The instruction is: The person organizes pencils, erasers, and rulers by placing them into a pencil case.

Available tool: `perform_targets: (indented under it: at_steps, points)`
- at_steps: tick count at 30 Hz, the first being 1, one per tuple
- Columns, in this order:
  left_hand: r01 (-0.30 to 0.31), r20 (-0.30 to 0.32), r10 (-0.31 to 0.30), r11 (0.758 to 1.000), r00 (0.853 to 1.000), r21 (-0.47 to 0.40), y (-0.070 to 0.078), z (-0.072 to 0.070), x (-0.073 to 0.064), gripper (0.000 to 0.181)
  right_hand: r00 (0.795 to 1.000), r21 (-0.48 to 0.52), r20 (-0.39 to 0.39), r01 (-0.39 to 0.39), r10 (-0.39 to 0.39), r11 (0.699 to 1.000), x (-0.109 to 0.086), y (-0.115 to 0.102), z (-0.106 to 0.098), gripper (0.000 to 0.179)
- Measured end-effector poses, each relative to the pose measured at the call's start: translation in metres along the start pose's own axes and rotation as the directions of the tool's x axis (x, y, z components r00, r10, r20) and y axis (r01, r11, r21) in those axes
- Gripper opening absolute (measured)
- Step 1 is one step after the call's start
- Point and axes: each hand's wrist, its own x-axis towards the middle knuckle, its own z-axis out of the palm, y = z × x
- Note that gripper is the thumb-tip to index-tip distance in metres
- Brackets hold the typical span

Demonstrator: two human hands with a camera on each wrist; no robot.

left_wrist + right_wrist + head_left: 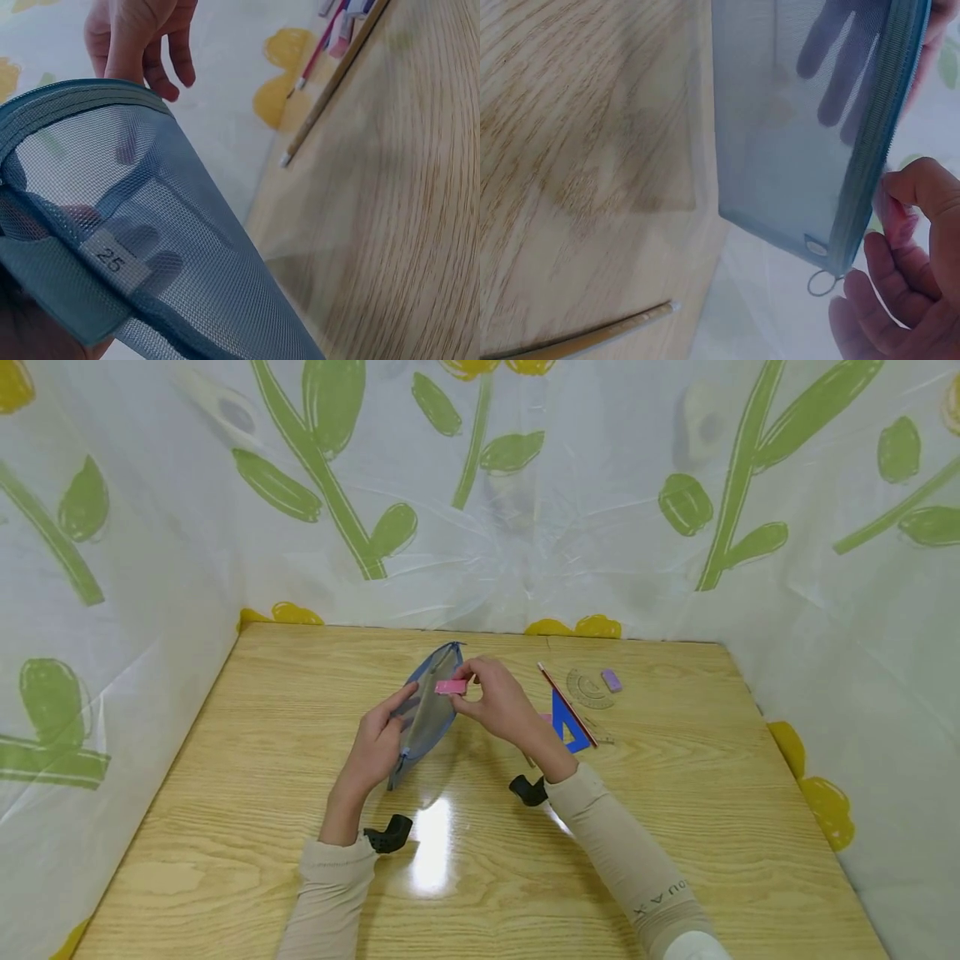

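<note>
Ref.: mesh zip pouch [432, 714], tilted, mouth parted, over wooden table [225, 827]; tabletop contact can't be confirmed. L hand [373, 747]: clamped on pouch's L side. R hand [501, 697]: thumb & fingertips pinched on pink eraser [450, 687], at pouch mouth. R of pouch: blue set square [559, 714], pencil [551, 679], clear protractor [587, 696], purple eraser [611, 680].

CAUTION (est.):
1. Pink eraser may drop, poss. outside pouch; cause: pinch at one end only.
2. Eraser may snag on zip edge [877, 150]; cause: soft mesh folding, narrowing mouth.
3. Pouch may twist if bumped; cause: support from L hand only.
</note>
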Motion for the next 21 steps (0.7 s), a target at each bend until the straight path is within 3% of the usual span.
perform_targets:
  at_steps: [8, 15, 21]
  points:
    - [0.016, -0.010, -0.015, 0.999, 1.000, 0.033, -0.002, -0.001, 0.000, 0.055, 1.000, 0.018, -0.008, -0.014, 0.015, 1.000, -0.003, 0.003, -0.002, 0.025]
    - [0.017, -0.018, -0.018, 0.998, 1.000, -0.057, -0.002, -0.002, 0.000, 0.056, 0.998, 0.095, -0.061, -0.004, 0.009, 0.995, -0.008, 0.010, -0.002, 0.025]
    - [0.036, -0.007, -0.036, 0.999, 0.999, -0.036, -0.004, -0.002, -0.001, 0.055, 0.997, 0.169, -0.080, -0.002, 0.016, 0.986, -0.015, 0.016, -0.001, 0.027]
